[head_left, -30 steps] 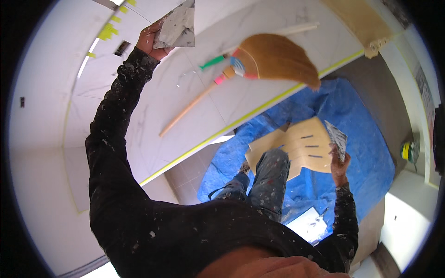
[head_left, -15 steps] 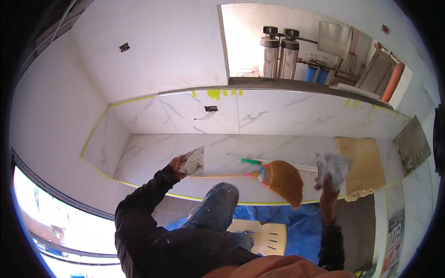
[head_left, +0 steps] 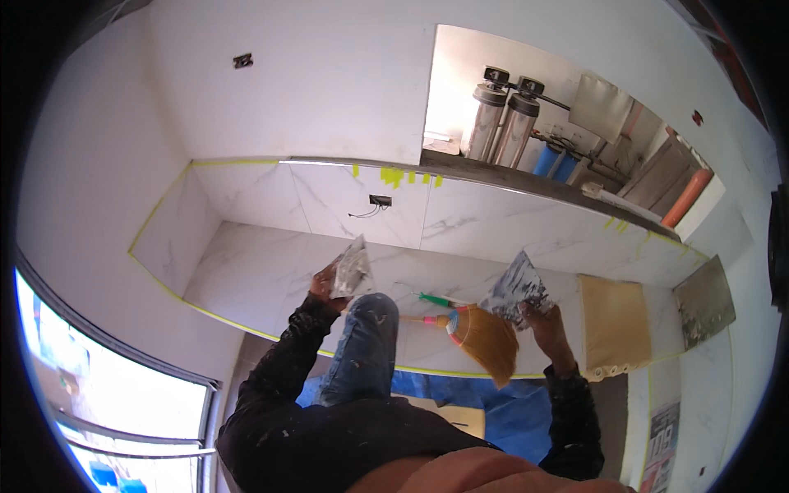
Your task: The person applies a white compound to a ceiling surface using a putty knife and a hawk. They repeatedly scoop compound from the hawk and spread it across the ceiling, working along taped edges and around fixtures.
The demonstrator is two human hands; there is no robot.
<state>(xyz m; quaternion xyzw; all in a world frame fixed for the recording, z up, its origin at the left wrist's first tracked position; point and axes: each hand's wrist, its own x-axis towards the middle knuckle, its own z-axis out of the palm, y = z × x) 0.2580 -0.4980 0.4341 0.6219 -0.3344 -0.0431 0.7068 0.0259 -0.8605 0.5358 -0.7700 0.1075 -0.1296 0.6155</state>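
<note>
My left hand (head_left: 323, 283) is closed on a wide putty knife (head_left: 355, 269) whose blade carries thick white plaster. It hovers above the marble-patterned counter, just beyond my raised knee. My right hand (head_left: 546, 327) grips a second putty knife (head_left: 518, 287), its triangular blade smeared white and grey and pointing away from me. Behind that blade, a straw broom (head_left: 483, 345) lies on the counter and is partly covered by it. The handles of both knives are mostly hidden by my fingers.
A green-handled tool (head_left: 433, 300) lies beside the broom. To the right are a tan sheet (head_left: 615, 320) and a grey, stained board (head_left: 705, 302). Wires hang from a wall box (head_left: 380, 200). Yellow tape edges the tiles. A blue tarp (head_left: 518, 411) covers floor below.
My right hand has come left with its putty knife, now over the broom. The left putty knife has tilted more upright. My knee has shifted up and left, and the view has turned.
</note>
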